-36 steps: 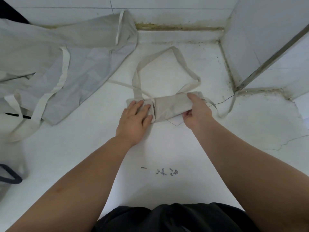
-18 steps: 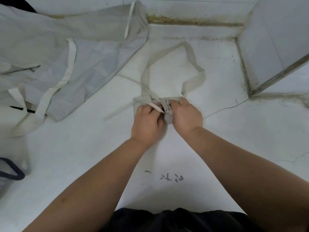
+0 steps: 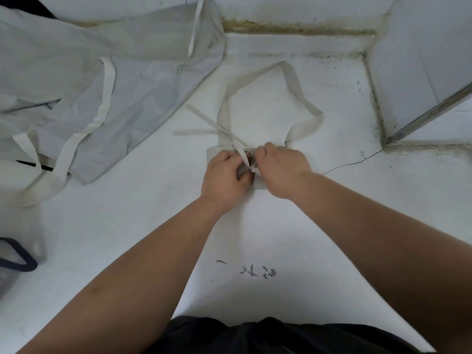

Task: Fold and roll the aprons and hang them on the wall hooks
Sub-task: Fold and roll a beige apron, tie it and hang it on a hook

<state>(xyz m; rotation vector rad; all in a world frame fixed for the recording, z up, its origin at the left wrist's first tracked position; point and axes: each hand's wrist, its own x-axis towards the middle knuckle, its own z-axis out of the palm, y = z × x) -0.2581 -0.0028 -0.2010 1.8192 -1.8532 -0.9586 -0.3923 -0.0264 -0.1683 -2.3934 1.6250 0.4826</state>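
A pale grey apron folded into a small bundle [image 3: 213,155] lies on the white floor, mostly hidden under my hands. Its neck strap [image 3: 293,83] loops away toward the wall, and thin tie straps [image 3: 201,116] trail up and left. My left hand [image 3: 224,175] grips the left part of the bundle with curled fingers. My right hand [image 3: 281,167] covers the right part and pinches a tie strap end at the middle. A second grey apron [image 3: 102,80] lies spread out at the upper left with its straps loose.
A tiled wall base with a stained joint [image 3: 293,29] runs along the top. A tiled corner with a metal edge [image 3: 431,111] stands at the right. A dark handle [image 3: 18,256] shows at the left edge. Black marks [image 3: 255,270] are on the floor near me.
The long roll has been gathered into a short bundle as my hands came together at its middle. A tie strap now crosses over the bundle between my hands.
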